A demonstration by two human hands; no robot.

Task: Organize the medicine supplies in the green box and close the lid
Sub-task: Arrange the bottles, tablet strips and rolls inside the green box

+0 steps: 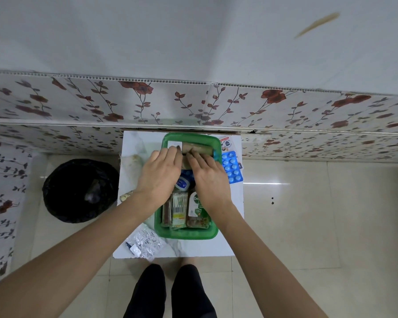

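Observation:
The green box (189,234) stands open on a small white table (202,247). Inside it lie a brown roll (200,149) at the far end, a white pack (174,144) beside it, a blue-and-white jar (183,183), a cotton-swab pack (178,208) and a brown antiseptic bottle (197,211). My left hand (160,172) and my right hand (208,174) are both over the box, fingertips touching the brown roll and white pack. The box's lid is not in sight.
A blue blister pack (232,167) and printed cards (226,143) lie on the table right of the box. Silver foil strips (145,243) sit at the front left corner. A black-lined bin (79,190) stands left of the table. A floral wall is behind.

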